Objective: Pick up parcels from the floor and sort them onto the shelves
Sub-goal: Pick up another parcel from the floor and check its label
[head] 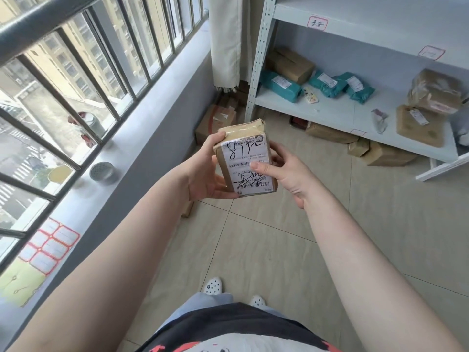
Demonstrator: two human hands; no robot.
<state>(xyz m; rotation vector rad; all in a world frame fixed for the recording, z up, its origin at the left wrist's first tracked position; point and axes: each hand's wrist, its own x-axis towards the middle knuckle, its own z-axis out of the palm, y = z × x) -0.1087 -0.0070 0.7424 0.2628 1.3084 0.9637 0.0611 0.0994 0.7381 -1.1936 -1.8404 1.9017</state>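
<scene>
Closest to my lens sits the dark shirt (228, 331) with red marks, cut off by the bottom edge, and two white perforated clogs (213, 285) half hidden beyond it on the tiled floor (266, 250). Scanning from the left, I see the barred window (63, 72), and on its grey sill (121, 153) a sheet of red-bordered labels (49, 246) and a small round tin (103, 172) with a dotted lid. Next comes my left hand (206, 171), wrapped around the left side of the small brown parcel (245, 158), thumb over its upper corner and fingers tucked beneath, out of sight. I hold that parcel in the air above the floor, upright and slightly tilted, its white shipping label facing me with large handwritten digits; the printed lines are too small to read. My right hand (284, 171) clamps the right side, thumb pressed flat on the label, the other fingers hidden behind. Further right stands the pale metal shelf unit (317, 107), its right end cut off by the frame. On its lower board lie teal mailer bags (327, 83) and brown boxes (291, 64), one taped box blurred at the far edge. More cardboard boxes (385, 153) lie partly hidden under the shelf, and the small red-framed tags (317, 22) on the shelf edges are illegible.
</scene>
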